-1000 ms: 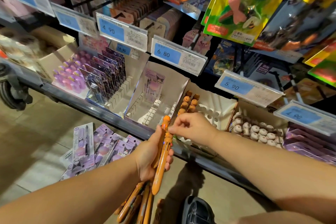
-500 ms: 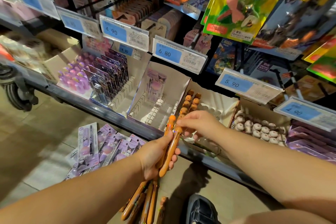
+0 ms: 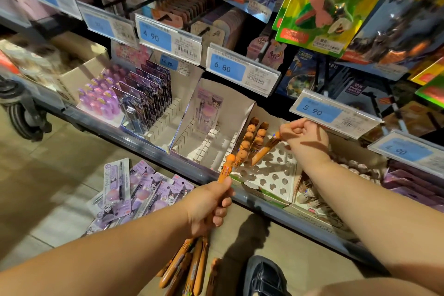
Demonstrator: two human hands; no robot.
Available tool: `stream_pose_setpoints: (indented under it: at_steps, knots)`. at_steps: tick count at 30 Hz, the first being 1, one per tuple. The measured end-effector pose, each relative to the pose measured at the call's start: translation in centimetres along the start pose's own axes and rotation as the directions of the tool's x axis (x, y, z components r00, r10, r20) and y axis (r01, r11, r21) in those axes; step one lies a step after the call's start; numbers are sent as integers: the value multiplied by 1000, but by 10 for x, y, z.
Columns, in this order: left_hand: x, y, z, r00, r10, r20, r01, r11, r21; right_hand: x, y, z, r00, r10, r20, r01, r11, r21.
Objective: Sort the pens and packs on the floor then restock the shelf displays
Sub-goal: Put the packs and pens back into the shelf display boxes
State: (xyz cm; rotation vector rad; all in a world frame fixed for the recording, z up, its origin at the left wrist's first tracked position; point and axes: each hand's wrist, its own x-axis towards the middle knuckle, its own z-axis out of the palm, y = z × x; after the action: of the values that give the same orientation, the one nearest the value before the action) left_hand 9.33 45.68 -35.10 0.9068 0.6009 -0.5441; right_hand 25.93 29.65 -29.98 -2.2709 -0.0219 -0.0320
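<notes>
One orange pen (image 3: 264, 149) hangs tip-down from the right hand (image 3: 304, 136), pinched at its top and slanting over the holed tray (image 3: 284, 176) on the shelf, just beside the standing pens (image 3: 252, 138). To seat it well, I'd bring it upright over the nearest free hole before lowering, sparing its neighbours. The left hand (image 3: 209, 206) is clenched round a bundle of spare pens (image 3: 189, 264); purple packs (image 3: 144, 190) lie on the floor.
</notes>
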Motion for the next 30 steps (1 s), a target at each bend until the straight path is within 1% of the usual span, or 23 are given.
stream_pose_setpoints:
  at_steps: [3, 6, 8, 10, 12, 15, 17, 18, 19, 20, 22, 23, 24, 26, 29, 30]
  knots:
    - [1, 1, -2, 1000, -10, -3, 10, 1000, -22, -9, 0, 4, 988, -99, 117, 98, 995, 16]
    - [2, 2, -4, 1000, -23, 12, 23, 999, -47, -13, 4, 12, 969, -164, 187, 178, 982, -61]
    - [3, 2, -6, 1000, -25, 19, 26, 998, -54, -13, 9, 17, 957, -148, 251, 185, 973, -135]
    - [4, 3, -6, 999, -26, 22, 27, 998, -57, -15, 11, 18, 926, -126, 355, 239, 925, -297]
    - [4, 3, -6, 999, -27, 23, 29, 998, -53, -18, 10, 19, 905, -125, 407, 312, 845, -434]
    - [4, 4, -5, 999, -27, 28, 28, 999, -44, -16, 10, 20, 910, -94, 404, 322, 774, -545]
    - [3, 5, -3, 999, -20, 39, 21, 999, -28, -15, 10, 20, 896, -78, 437, 350, 731, -586]
    - [3, 5, -2, 999, -16, 44, 17, 1000, -12, -15, 9, 20, 887, -95, 451, 370, 731, -574]
    - [2, 5, -1, 999, -11, 49, 11, 1000, 8, -16, 8, 20, 883, -122, 452, 378, 756, -534]
    - [2, 5, 1, 998, -5, 56, 4, 1000, 27, -18, 5, 21, 887, -153, 435, 363, 813, -455]
    - [1, 6, 3, 997, 4, 72, -9, 998, 65, -24, -3, 22, 894, -173, 414, 277, 939, -205]
    - [0, 6, 4, 997, 7, 80, -13, 996, 84, -27, -8, 22, 879, -163, 448, 235, 966, -109]
    - [0, 7, 6, 996, 9, 87, -17, 995, 100, -30, -12, 23, 852, -146, 502, 207, 976, -67]
    - [1, 8, 8, 996, 15, 92, -25, 993, 114, -34, -16, 23, 808, -97, 582, 149, 988, -42]
    - [2, 10, 10, 995, 50, 84, -67, 974, 214, -34, -17, 21, 790, -15, 613, 28, 1000, -12]
    - [3, 11, 11, 995, 62, 81, -81, 964, 251, -34, -17, 20, 771, 12, 636, -21, 1000, 6]
